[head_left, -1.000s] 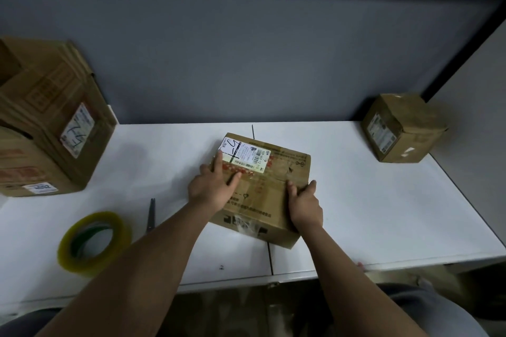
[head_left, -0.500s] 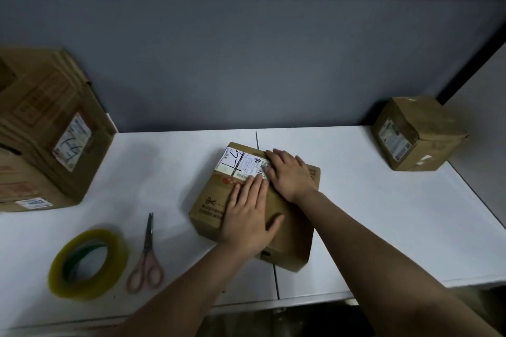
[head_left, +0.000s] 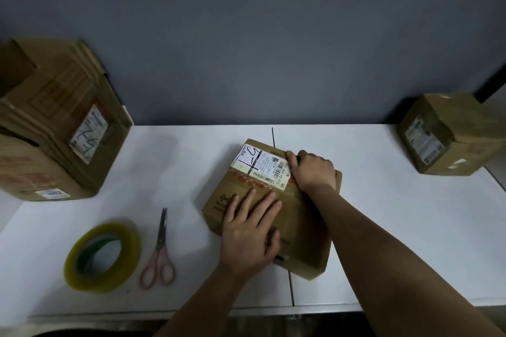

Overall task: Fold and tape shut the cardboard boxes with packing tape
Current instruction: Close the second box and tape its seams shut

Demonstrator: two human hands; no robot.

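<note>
— What colours on the small brown cardboard box point(head_left: 298, 216)?
— Plain kraft brown, a red printed band across the top, and a white shipping label point(head_left: 261, 165) with black barcodes and black marker scrawl.
— And beside it?
— A translucent yellow roll of packing tape point(head_left: 102, 256) with a green core, and pink-handled scissors point(head_left: 158, 257) with dark blades, on the white table point(head_left: 410, 241).

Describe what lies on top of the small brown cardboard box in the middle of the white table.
On the small brown cardboard box lie a white shipping label, the flat left hand and the curled right hand. The cardboard beneath both hands is hidden.
</note>
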